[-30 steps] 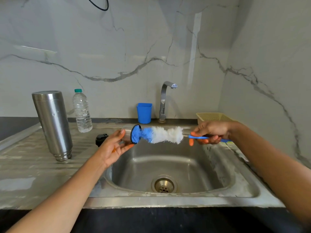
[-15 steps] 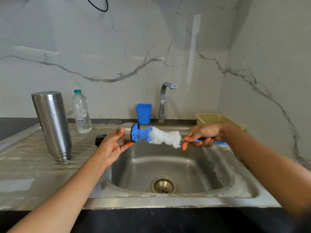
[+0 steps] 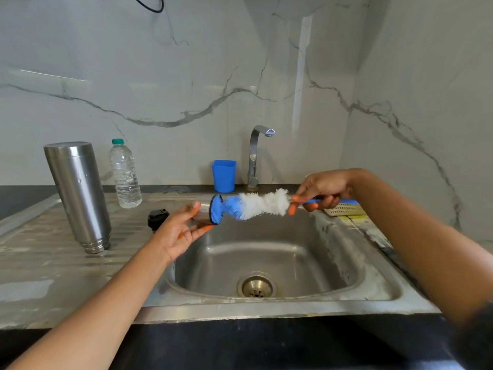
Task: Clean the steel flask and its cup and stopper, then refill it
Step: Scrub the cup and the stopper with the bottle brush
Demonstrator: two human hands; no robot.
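I see the tall steel flask (image 3: 80,193) inverted on the desk (image 3: 40,263), the black stopper (image 3: 158,217) nearby, and the small steel cup (image 3: 202,213) held sideways.

No legible text, label, brand or number on any surface in view.

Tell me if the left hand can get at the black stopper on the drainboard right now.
Probably not at once: the left hand grips the steel cup. The way itself looks free, since the black stopper lies close beside it on the drainboard with nothing between.
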